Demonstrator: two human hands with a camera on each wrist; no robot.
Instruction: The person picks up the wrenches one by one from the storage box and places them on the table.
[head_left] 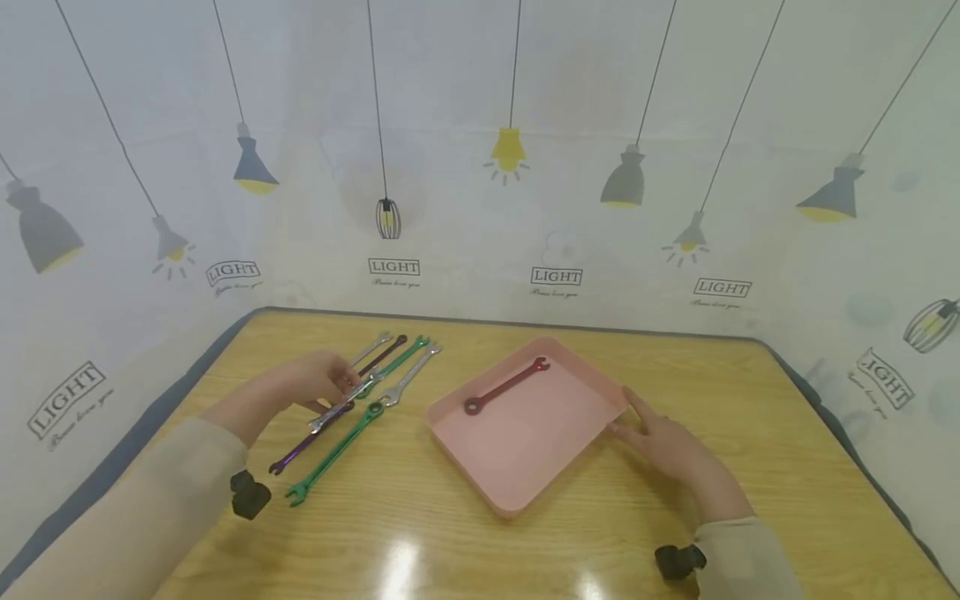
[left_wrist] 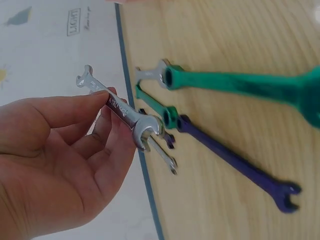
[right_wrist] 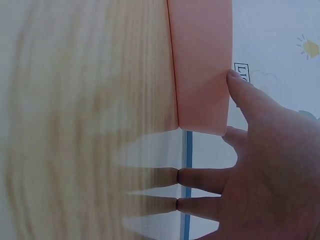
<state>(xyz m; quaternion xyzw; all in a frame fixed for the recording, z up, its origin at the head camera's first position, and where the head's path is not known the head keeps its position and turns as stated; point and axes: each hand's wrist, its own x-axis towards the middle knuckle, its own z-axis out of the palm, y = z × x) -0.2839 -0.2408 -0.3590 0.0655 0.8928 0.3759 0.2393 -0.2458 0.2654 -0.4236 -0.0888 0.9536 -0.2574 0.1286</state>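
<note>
My left hand [head_left: 318, 379] pinches a silver double open-ended wrench [left_wrist: 121, 109] between thumb and fingers, held above the table. Below it lie a purple wrench [head_left: 307, 443] and a near green wrench [head_left: 335, 455]. A larger silver wrench [head_left: 412, 372], a second green wrench [head_left: 403, 357], a dark red wrench [head_left: 383, 353] and a slim silver wrench [head_left: 371, 347] lie beyond. With thumb and index finger, my right hand [head_left: 667, 446] touches the right corner of a pink tray [head_left: 525, 450]; its other fingers stretch out straight. Inside the tray rests a red wrench [head_left: 507, 387].
The wooden table [head_left: 720, 375] carries the tray and the wrenches, with a dark edge at its back. Pale cloth [head_left: 465, 292] printed with lamps encloses the back and both sides. Black wrist mounts [head_left: 250, 495] sit at my cuffs.
</note>
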